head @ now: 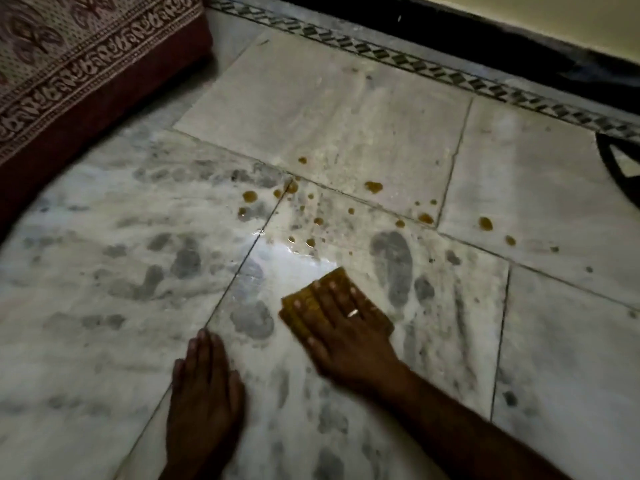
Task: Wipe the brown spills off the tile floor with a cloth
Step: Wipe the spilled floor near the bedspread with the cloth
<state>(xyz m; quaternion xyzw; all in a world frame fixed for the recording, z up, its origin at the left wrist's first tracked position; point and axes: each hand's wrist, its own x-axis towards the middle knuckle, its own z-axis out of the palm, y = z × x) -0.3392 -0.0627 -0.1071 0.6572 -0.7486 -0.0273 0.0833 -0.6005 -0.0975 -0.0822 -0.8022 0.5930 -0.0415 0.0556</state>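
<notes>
The main risk is smearing. The cloth is small and folded, and it already looks yellow-brown. If it soaks up too much, a pass through the spills would probably drag thin brown streaks across the pale floor instead of lifting them. The drops are scattered wide, some sitting on the tile joints, so a single stroke would likely miss the far ones to the right, and liquid could settle into the joints. A wet sheen lies just ahead of the cloth. A palm leaning on wet tile could slip.

The right hand has no closed grip: its fingers lie straight and spread, pressing the cloth flat to the floor. The left hand holds nothing, resting flat on the tile nearer the person as a prop.

The cloth sits under the right fingers, near the closest drops but apart from most of them. The spills are small amber beads and blobs, glossy and unwiped, strung across three tiles. The floor is also marked with grey smudges.
</notes>
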